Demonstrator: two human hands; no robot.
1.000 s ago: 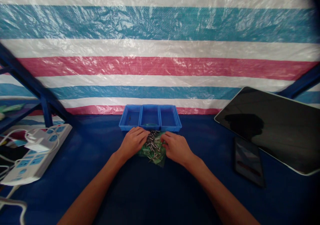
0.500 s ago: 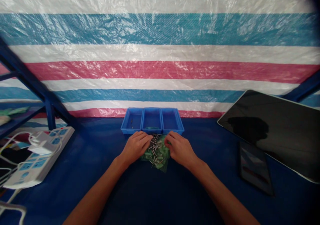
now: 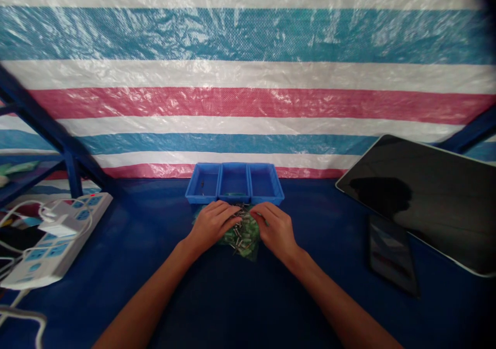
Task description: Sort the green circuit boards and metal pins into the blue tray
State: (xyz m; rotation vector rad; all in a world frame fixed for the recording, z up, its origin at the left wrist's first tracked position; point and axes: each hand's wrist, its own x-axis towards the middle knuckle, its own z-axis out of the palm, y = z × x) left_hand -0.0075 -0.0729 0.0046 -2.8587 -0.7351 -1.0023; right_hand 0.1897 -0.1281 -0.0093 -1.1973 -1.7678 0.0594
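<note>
On the blue table lies a green see-through plastic bag (image 3: pixel 251 231) with many small silver metal pins (image 3: pixel 241 241) heaped on it, rivet-like or screw-like; their exact kind is too small to tell. My left hand (image 3: pixel 214 222) rests over the bag's left part, its fingers together and bent, the tips at the pins. From the right, my right hand (image 3: pixel 276 229) reaches in, thumb and fingers pinched at the bag's far right side. What either hand pinches is hidden. Just beyond both hands stands a blue three-compartment tray (image 3: pixel 265 200). Its left compartment holds a few small dark pieces (image 3: pixel 202 185).
At left sits a white power strip (image 3: pixel 65 253) with plugged-in adapter and cables. A dark tablet-like device (image 3: pixel 391 256) and a large black screen (image 3: pixel 434 199) lie at right. Behind the table hangs a striped plastic sheet (image 3: pixel 232 101); blue frame bars (image 3: pixel 72 168) flank it.
My left hand has shifted slightly right over the pins, covering more of them. My right hand has moved a little left, its fingers closer to the left hand. The whole view has tilted slightly.
</note>
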